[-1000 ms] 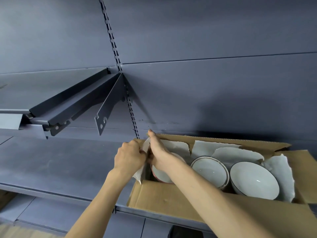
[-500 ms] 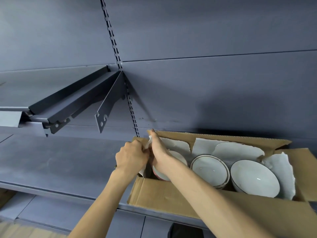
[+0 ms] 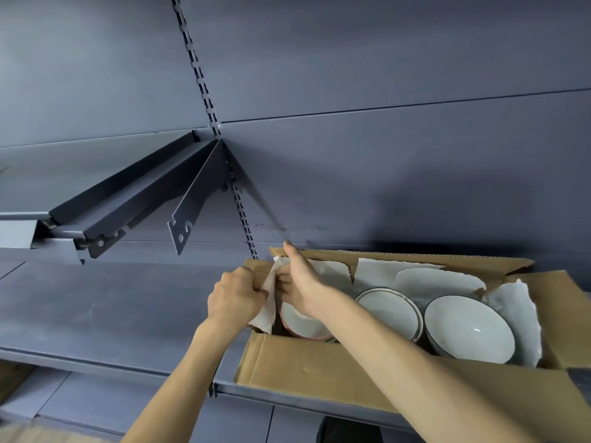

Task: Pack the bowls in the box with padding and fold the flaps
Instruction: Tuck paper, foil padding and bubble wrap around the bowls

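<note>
An open cardboard box (image 3: 307, 359) stands on a grey shelf, its flaps spread outward. Three white bowls sit in it in a row: a left bowl (image 3: 303, 324) with a reddish rim, partly hidden by my right hand, a middle bowl (image 3: 388, 310), and a right bowl (image 3: 468, 334) with a dark rim. White padding paper (image 3: 425, 279) lines the back and right side. My left hand (image 3: 235, 298) and my right hand (image 3: 299, 282) both pinch a sheet of white paper (image 3: 267, 302) at the box's left end, beside the left bowl.
The grey metal shelf (image 3: 105, 311) stretches out to the left of the box. A higher shelf with brackets (image 3: 140, 206) juts out at upper left. A slotted upright (image 3: 204, 91) runs up the grey back panel. The shelf's front edge is close below my arms.
Both hands stay at the box's left end on the paper, shifting only slightly. The bowls and box have not moved.
</note>
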A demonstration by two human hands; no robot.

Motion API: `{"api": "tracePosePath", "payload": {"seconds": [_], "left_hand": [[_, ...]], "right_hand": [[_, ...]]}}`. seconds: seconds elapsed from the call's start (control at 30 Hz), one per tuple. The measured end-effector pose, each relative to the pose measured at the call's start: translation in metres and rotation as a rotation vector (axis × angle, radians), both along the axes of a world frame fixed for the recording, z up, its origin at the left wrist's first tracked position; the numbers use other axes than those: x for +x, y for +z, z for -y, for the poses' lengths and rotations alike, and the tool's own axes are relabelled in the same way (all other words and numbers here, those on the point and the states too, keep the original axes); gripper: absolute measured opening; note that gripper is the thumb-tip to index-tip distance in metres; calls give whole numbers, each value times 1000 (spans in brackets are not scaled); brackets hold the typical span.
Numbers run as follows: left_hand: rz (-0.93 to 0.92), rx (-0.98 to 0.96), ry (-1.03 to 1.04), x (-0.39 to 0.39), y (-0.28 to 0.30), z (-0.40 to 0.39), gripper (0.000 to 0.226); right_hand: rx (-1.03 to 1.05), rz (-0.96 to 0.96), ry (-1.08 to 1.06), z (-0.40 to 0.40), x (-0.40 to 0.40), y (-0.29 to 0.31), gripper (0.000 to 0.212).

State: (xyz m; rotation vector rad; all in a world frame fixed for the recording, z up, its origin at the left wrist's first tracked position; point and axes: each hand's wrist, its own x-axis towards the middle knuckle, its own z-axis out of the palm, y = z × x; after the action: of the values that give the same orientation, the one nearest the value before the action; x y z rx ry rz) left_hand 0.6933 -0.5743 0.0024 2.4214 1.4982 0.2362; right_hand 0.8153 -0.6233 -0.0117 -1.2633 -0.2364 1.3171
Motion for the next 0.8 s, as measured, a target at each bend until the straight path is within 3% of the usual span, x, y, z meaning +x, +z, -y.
{"api": "tracePosePath", "payload": {"seconds": [0.1, 0.23, 0.33, 0.5, 0.6, 0.7, 0.8], "left_hand": [[-101, 194, 1, 6, 11, 14, 26], [118, 438, -211, 35, 32, 46, 19], [313, 234, -450, 77, 44, 81, 11], [475, -11, -713, 155, 44, 156, 17], [494, -64, -870, 199, 38, 202, 16], [516, -124, -987, 237, 29, 241, 16], [516, -132, -1056, 268, 18, 269, 15]], "right_hand": [[46, 188, 76, 29, 14, 14, 59], [171, 411, 213, 97, 45, 48, 39], [210, 513, 126, 161, 81, 68, 33], [165, 673, -310, 277, 165, 77, 21], [57, 774, -558, 351, 215, 63, 9], [-227, 1021, -690, 421, 255, 25, 17], [-561, 1144, -548, 473, 274, -18, 16]]}}
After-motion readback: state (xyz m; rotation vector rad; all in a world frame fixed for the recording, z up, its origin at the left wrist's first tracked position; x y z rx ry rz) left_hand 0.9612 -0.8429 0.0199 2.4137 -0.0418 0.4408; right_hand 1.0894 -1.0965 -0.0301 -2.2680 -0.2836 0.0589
